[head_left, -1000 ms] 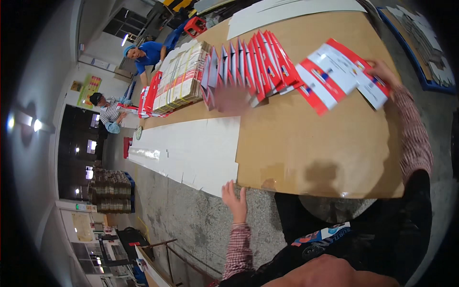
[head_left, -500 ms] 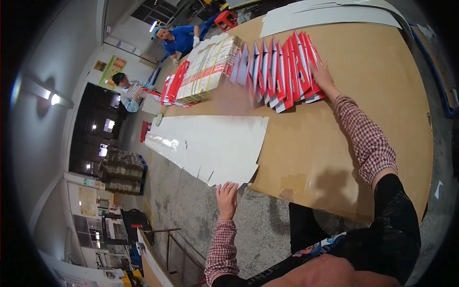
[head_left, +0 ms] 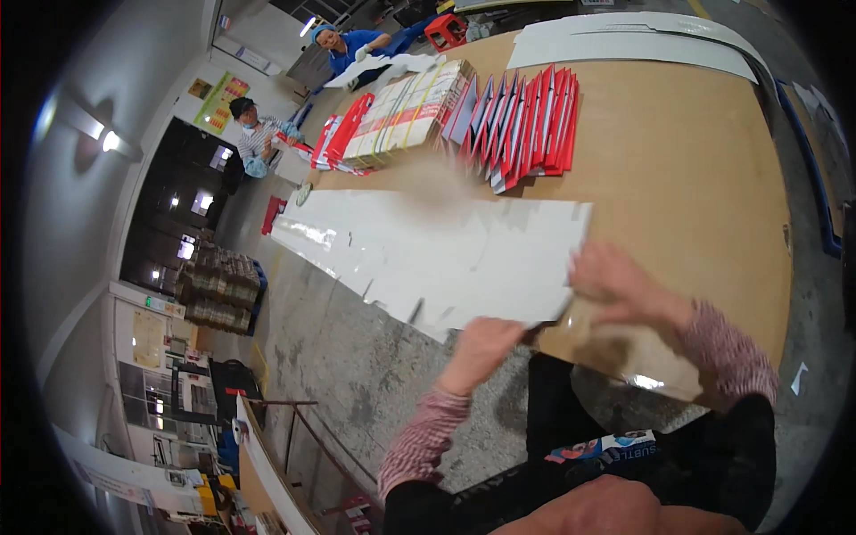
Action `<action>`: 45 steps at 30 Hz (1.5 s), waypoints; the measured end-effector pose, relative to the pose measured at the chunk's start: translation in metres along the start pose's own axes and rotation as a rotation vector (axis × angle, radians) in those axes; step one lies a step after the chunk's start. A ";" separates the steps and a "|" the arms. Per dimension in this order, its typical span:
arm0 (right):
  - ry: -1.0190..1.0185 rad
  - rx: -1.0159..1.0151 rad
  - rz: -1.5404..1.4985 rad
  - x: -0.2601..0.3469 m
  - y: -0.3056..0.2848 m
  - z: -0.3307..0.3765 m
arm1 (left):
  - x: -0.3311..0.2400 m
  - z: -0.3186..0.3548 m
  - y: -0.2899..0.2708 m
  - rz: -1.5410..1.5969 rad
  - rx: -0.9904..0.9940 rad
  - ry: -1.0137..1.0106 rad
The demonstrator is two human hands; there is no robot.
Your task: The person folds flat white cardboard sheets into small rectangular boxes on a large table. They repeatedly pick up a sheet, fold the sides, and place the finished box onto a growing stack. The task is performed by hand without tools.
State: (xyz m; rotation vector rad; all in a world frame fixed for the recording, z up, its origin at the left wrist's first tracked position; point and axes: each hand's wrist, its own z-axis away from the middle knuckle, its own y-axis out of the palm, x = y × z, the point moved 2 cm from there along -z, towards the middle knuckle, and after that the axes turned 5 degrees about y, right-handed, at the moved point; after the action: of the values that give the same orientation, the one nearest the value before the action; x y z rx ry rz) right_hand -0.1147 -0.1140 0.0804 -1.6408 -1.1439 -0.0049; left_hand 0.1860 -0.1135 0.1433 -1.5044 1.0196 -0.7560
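A long white cardboard sheet (head_left: 446, 259) with slits along its near edge lies across the left part of the brown table. My left hand (head_left: 486, 348) is closed on the sheet's near edge, close to its right corner. At the right end of that sheet is my right hand (head_left: 624, 281), its fingers touching the edge. Motion smears those fingers, so their grip is unclear. Beyond the sheet, several folded red and white card pieces (head_left: 530, 129) stand in a leaning row. A blurred patch covers part of the sheet's far edge.
A strapped bundle of flat cartons (head_left: 406, 116) sits left of the red row, with more red pieces (head_left: 343, 134) beside it. White sheets (head_left: 633, 45) lie at the table's far end. Two people work across the table; one, in blue (head_left: 361, 53), handles a white piece.
My right hand has left the red pieces and come nearer, to the white sheet's end. My left hand has closed on the sheet, whose end now reaches farther right across the table.
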 end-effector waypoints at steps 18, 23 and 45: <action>1.584 -0.674 -0.142 0.124 -0.059 0.383 | -0.218 -0.116 0.176 1.276 0.119 -0.310; 1.057 -0.394 0.717 0.118 -0.051 0.337 | -0.237 -0.107 0.198 0.520 -0.105 0.063; 1.195 -0.650 0.763 0.134 -0.045 0.374 | -0.241 -0.092 0.189 0.016 0.115 0.388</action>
State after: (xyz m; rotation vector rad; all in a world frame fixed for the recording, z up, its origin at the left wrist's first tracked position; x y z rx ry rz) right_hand -0.2663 0.2521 0.0279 -2.0192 0.4640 -0.8155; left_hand -0.0343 0.0624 -0.0078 -1.2753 1.2492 -1.1046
